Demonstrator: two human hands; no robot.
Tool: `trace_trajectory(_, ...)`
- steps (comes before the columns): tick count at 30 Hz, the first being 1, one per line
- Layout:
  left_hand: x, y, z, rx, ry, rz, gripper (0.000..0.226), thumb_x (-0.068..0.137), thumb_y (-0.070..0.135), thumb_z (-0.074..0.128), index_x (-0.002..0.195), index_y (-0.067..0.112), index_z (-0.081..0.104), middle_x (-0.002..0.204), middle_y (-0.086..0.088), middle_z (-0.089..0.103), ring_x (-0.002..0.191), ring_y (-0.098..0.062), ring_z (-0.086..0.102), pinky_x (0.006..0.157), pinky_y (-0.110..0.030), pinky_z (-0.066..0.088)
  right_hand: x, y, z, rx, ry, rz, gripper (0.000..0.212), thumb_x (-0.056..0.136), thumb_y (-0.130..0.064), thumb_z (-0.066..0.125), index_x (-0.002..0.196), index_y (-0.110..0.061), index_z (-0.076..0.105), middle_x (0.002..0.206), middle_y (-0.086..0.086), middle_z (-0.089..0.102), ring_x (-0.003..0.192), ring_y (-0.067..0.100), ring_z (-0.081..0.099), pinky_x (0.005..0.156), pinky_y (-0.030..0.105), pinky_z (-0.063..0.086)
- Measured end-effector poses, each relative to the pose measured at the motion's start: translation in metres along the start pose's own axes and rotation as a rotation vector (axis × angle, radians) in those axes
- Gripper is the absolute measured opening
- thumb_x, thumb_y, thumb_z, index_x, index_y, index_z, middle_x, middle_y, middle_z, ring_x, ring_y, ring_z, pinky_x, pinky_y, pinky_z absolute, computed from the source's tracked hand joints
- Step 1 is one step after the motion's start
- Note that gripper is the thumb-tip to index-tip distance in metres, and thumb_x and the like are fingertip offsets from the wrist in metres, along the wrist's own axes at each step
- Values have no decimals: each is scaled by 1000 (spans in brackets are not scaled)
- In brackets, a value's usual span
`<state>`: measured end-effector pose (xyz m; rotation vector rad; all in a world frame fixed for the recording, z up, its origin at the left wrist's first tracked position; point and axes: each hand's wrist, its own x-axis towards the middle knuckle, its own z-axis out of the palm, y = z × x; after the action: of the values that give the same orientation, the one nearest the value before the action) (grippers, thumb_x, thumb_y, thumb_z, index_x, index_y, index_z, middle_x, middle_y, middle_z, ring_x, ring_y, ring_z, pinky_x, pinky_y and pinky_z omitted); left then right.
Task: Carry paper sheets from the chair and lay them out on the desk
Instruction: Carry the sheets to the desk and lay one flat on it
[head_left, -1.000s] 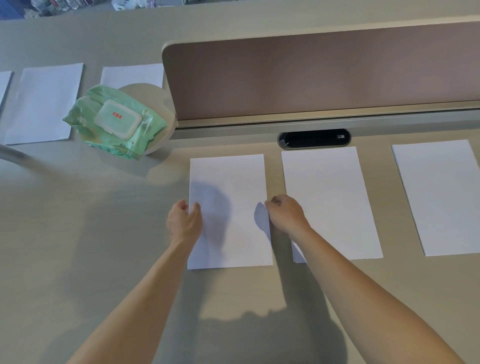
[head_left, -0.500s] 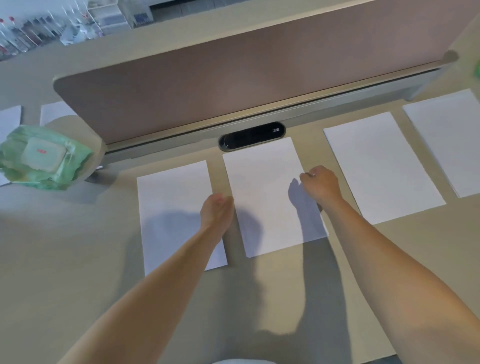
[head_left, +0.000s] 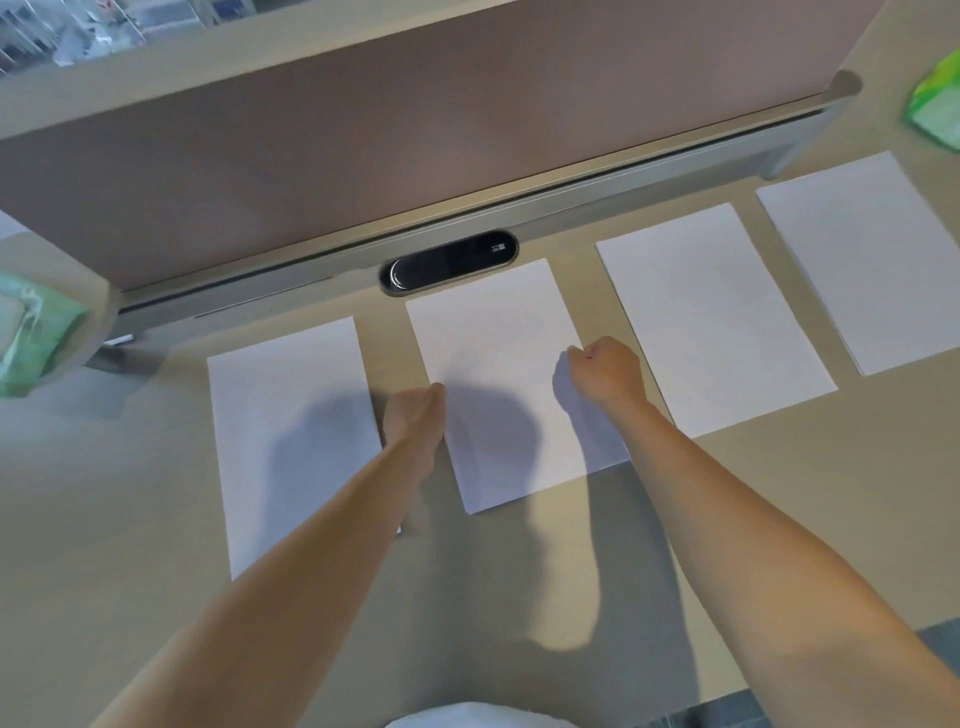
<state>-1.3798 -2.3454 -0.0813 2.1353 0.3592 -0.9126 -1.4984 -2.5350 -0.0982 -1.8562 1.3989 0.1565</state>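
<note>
The sheet (head_left: 493, 364) lies flat on the bench (head_left: 130, 493) between my left hand (head_left: 415, 415) and right hand (head_left: 605, 371), both curled at its long edges; pinching or not, I cannot tell. Light, floppy, quick to slide, I judge: hold opposite edges.

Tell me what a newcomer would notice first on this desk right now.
A row of four white paper sheets lies flat along the beige desk, in front of the pinkish-brown divider panel. Both bare hands sit at the second sheet from the left: the left hand at its left edge, the right hand, fingers curled, at its right edge. A black oval cable slot lies just behind that sheet.
</note>
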Motion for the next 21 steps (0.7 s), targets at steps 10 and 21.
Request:
trace_trajectory(10,8,-6,-6,-124,-38,-94,9,60,21,51,62,17,43,70,-7,44,70,-22,41,66,-36,37,0,-1,6,45,-32,22,36,94,-33,50,65,-19,34,77,3,43,76,26,43,56,29,33)
trace_trajectory(21,5,-12,-15,-137,-68,-113,13,70,19,58,63,17,48,60,-1,45,62,-21,42,69,-35,38,-8,7,-1,90,-49,70,39,93,-27,52,61,-15,34,63,0,39,66,24,44,64,33,37)
